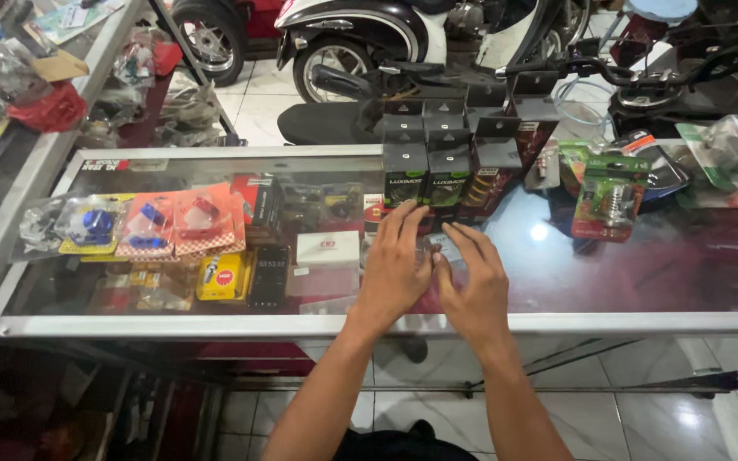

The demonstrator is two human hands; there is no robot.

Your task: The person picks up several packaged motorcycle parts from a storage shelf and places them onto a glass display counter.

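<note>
Both hands, left hand [395, 269] & right hand [471, 286], flat, fingers loose, on glass counter [557, 265]; black packs [424, 175] just beyond fingertips.

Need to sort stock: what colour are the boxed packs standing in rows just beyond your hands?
Dark grey to black boxes, clearest in the head view, standing just beyond both hands.

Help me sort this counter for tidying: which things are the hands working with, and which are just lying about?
In hand:
- left hand and right hand, on the glass counter
- small clear packet between them
- rows of dark boxed packs just beyond the fingertips

Lying about:
- orange blister packs
- blue-part packs
- green carded spring pack
- scooter behind
</note>
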